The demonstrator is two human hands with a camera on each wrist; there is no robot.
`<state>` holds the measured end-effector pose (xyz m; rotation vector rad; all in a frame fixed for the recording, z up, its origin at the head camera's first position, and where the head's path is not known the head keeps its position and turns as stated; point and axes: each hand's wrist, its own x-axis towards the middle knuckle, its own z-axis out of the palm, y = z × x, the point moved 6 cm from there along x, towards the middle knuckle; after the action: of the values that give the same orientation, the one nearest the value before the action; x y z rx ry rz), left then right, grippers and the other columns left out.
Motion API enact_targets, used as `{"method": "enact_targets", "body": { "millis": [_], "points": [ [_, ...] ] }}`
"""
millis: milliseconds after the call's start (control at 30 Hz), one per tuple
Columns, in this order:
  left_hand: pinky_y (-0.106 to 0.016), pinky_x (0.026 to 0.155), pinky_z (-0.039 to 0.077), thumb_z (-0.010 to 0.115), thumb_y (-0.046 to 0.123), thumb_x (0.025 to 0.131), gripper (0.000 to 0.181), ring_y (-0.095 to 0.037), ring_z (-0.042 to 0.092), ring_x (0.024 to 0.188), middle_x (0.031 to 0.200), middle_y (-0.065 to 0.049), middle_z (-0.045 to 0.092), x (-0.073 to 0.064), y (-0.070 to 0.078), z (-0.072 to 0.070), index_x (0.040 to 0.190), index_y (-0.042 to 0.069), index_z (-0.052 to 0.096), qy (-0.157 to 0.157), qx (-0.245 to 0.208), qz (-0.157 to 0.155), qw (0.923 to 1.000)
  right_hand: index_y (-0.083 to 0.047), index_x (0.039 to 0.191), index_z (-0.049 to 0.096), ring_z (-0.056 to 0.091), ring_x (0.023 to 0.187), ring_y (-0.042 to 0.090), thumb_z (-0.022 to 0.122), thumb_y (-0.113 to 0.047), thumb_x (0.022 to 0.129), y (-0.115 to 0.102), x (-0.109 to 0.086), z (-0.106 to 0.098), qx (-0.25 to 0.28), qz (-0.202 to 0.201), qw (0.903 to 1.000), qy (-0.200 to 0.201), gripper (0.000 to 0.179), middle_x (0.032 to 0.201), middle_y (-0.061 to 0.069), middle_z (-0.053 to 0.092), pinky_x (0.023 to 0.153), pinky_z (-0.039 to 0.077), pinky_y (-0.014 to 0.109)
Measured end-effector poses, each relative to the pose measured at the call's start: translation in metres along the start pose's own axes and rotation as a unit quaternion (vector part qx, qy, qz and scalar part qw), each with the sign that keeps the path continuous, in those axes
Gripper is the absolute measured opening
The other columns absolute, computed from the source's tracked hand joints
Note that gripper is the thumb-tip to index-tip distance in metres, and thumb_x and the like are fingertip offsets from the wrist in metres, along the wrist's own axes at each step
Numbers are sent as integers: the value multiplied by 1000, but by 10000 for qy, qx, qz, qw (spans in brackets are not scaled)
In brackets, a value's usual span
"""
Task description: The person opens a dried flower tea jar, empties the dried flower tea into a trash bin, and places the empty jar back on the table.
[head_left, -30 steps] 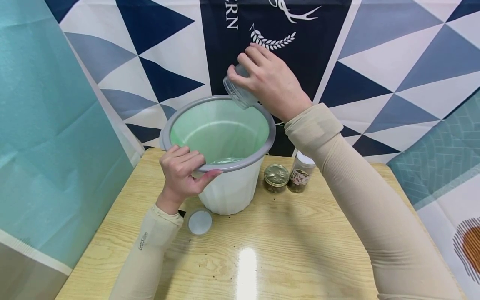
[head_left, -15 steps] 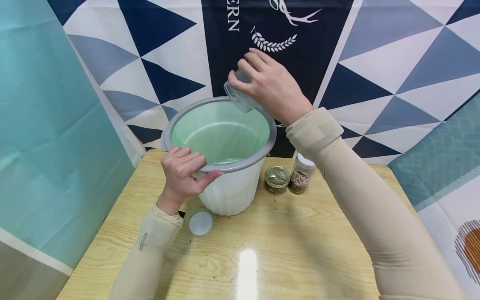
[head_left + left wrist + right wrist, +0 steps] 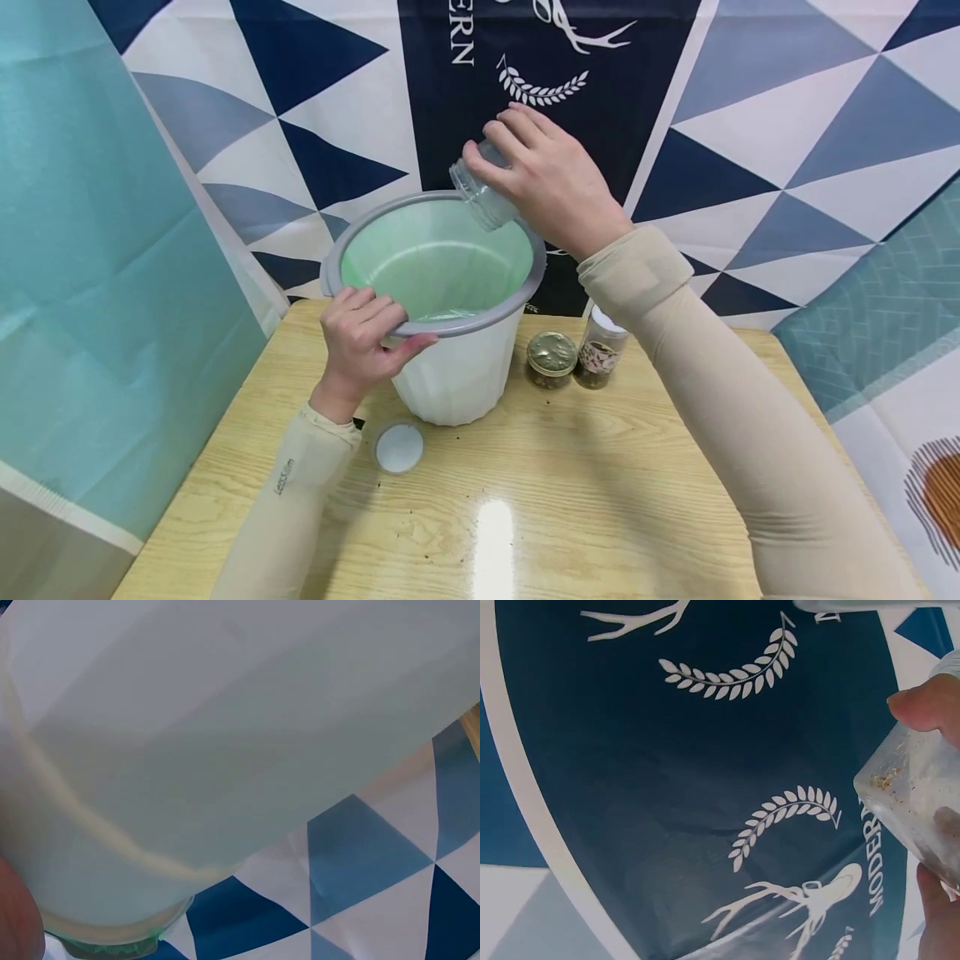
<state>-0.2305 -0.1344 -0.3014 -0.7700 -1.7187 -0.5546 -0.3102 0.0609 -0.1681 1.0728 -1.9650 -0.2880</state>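
Observation:
With its fingers wrapped around a clear plastic jar (image 3: 486,196), my right hand (image 3: 546,179) is above the far right rim of a white bin (image 3: 457,379). The jar is tipped, its open mouth facing down over the bin. Brown crumbs cling inside the jar (image 3: 889,780) in the right wrist view; otherwise it looks nearly empty. My left hand (image 3: 362,337) grips the bin's grey rim at the near left, thumb along the outside. A clear plastic liner or film shows low inside the bin. The left wrist view is mostly filled by the bin's pale wall (image 3: 225,735).
To the right of the bin stand a short jar with a gold lid (image 3: 552,354) and a taller jar with a white lid (image 3: 600,350). A round white lid (image 3: 399,447) lies in front of the bin. Dark crumbs dot the wooden table (image 3: 585,500); a patterned cloth (image 3: 345,75) hangs behind.
My right hand and the tipped jar have come slightly lower toward the bin. The left hand keeps its grip on the rim.

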Motion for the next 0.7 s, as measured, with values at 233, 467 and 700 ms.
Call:
{"method": "enact_targets", "body": {
  "millis": [233, 467, 700],
  "points": [
    [-46, 73, 45, 57, 62, 99, 60, -28, 56, 73, 72, -7, 67, -4, 0, 0, 83, 6, 71, 74, -54, -246, 9997, -4, 135, 62, 59, 122, 42, 68, 0, 86, 6, -22, -12, 569, 518, 9963, 372, 50, 127, 23, 64, 118, 43, 47],
    [-50, 84, 41, 64, 55, 97, 49, -30, 61, 89, 87, -9, 71, -5, 4, -3, 84, 9, 75, 415, 60, -182, 9990, -5, 145, 52, 58, 122, 42, 92, -15, 69, 11, -47, -27, 1357, 1375, 9796, 558, 87, 133, 22, 60, 108, 51, 52],
    [-48, 86, 40, 70, 45, 93, 37, -29, 60, 95, 96, -7, 73, -5, 20, -8, 99, 9, 76, 910, 177, 111, 9956, -16, 154, 40, 61, 113, 39, 95, -23, 68, 5, -82, -41, 2168, 1945, 9520, 942, 103, 129, 24, 59, 87, 60, 58]
  ]
}}
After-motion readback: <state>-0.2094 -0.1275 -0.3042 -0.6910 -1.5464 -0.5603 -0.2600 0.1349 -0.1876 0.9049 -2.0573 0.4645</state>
